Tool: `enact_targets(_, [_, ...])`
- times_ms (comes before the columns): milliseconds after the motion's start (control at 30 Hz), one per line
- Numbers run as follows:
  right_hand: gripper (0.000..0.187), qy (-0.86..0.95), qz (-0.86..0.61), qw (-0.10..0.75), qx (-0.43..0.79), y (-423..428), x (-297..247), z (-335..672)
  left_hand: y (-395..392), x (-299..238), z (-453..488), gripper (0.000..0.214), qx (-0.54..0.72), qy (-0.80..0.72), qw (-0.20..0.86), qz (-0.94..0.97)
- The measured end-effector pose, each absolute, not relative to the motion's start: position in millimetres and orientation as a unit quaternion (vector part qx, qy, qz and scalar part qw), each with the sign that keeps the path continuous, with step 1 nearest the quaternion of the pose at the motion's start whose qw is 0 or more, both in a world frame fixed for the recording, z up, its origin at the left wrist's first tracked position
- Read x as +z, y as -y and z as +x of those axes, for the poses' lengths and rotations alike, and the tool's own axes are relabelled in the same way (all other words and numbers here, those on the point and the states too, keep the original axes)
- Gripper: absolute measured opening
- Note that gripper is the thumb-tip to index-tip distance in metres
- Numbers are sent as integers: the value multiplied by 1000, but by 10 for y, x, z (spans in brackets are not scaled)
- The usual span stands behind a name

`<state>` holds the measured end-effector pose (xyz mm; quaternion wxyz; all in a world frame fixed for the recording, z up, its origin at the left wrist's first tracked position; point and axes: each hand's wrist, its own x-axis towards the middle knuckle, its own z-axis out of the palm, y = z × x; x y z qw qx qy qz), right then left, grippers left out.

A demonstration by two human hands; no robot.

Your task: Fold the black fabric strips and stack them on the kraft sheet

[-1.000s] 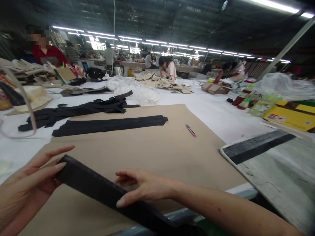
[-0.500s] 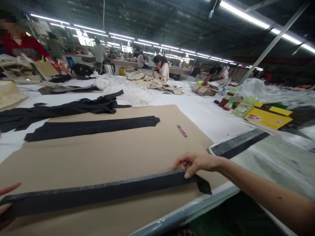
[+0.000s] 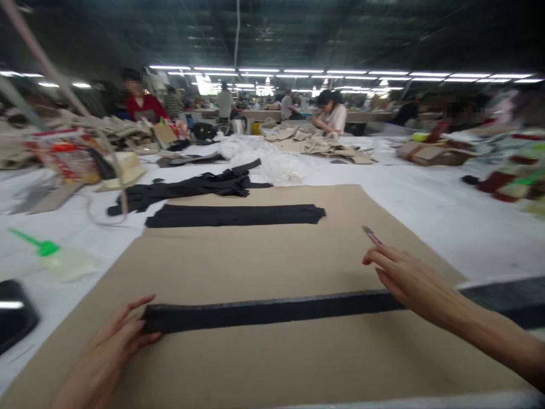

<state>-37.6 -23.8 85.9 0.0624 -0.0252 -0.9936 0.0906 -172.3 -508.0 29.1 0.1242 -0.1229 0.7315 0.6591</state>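
Note:
A long black fabric strip (image 3: 272,311) with a greyish upper edge lies across the brown sheet (image 3: 264,363) in front of me. My left hand (image 3: 113,349) grips the strip's left end, one finger stretched out above it. Over the strip's right part hovers my right hand (image 3: 400,272), its fingers extended and apart. Those fingertips are at the near end of a small pink-handled cutter (image 3: 372,234), whose lower part they hide. Whether they touch it I cannot tell. The strip's right end is hidden behind my right hand.
A stack of black strips (image 3: 236,216) lies further back, with a loose black pile (image 3: 191,190) behind. At left are a green-capped bottle (image 3: 63,258) and a dark object (image 3: 15,315). Another dark strip (image 3: 506,295) lies right. Clear plastic (image 3: 264,156) and people are beyond.
My right hand has let go of the strip and moved up to the cutter. The strip now lies flatter on the sheet. The view has turned left, showing more of my left hand.

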Motion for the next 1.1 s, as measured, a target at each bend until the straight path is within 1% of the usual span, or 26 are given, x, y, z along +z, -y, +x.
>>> enact_targets(33, [24, 990, 27, 73, 114, 439, 837, -416, 5099, 337, -1699, 70, 655, -735, 119, -130])
enact_targets(67, [27, 984, 84, 60, 148, 678, 821, -457, 5092, 375, -1683, 70, 651, -738, 116, -131])
enact_targets(133, [37, 960, 190, 45, 202, 1237, 802, -550, 5035, 421, -1674, 69, 643, -748, 105, -127])
enact_targets(200, [44, 935, 264, 40, 233, 1817, 779, -685, 4977, 429, -1678, 72, 633, -759, 102, -111])
enact_targets(300, [47, 914, 325, 28, 240, 2518, 671, -956, 4954, 394, -1700, 74, 627, -767, 102, -89])
enact_targets(400, [41, 913, 354, 35, 198, 2916, 450, -1170, 5000, 346, -1738, 72, 631, -765, 94, -88])
enact_targets(500, [34, 916, 367, 68, 148, 3045, 223, -1251, 5071, 313, -1779, 70, 636, -761, 87, -94])
enact_targets(567, [33, 914, 368, 70, 156, 3045, 163, -1264, 5114, 303, -1799, 68, 641, -757, 89, -90])
enact_targets(667, [30, 911, 333, 41, 239, 3059, 253, -1314, 5158, 294, -1809, 64, 646, -753, 101, -75])
enact_targets(767, [32, 913, 258, 39, 313, 3179, 420, -1460, 5172, 273, -1801, 61, 645, -754, 105, -64])
enact_targets(833, [32, 919, 223, 24, 323, 3299, 481, -1590, 5173, 249, -1793, 60, 640, -759, 101, -58])
enact_targets(933, [27, 930, 203, -30, 305, 3456, 469, -1754, 5182, 204, -1785, 58, 628, -771, 93, -53])
enact_targets(1033, [17, 934, 207, -51, 288, 3533, 412, -1829, 5218, 147, -1770, 53, 578, -813, 47, -54])
enact_targets(1100, [15, 934, 208, -50, 288, 3546, 385, -1845, 5256, 101, -1740, 47, 501, -864, -27, -44])
